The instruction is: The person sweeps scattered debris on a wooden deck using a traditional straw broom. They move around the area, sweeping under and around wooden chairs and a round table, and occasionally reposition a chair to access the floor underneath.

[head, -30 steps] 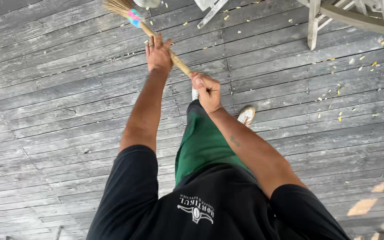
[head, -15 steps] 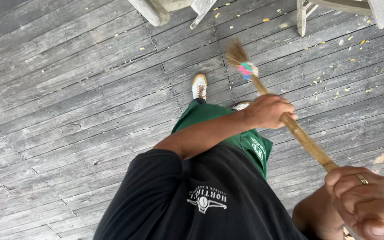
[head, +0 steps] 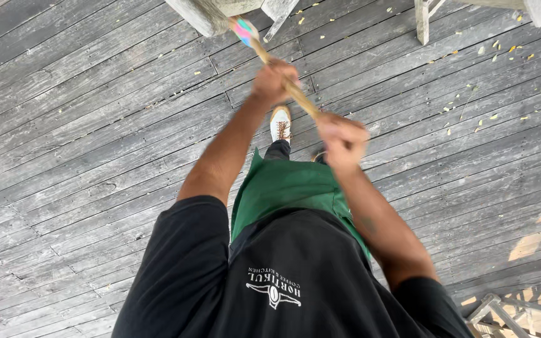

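A broom [head: 269,57] with a slim, light wooden handle slants from near right to far left over the grey plank floor. A pink and turquoise band wraps the far end of the handle, where the bristles begin; the bristles are mostly hidden.

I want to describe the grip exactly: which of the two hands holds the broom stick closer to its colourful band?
The left hand, higher on the broom stick, just below the pink and blue band. The right hand grips nearer the person's body.
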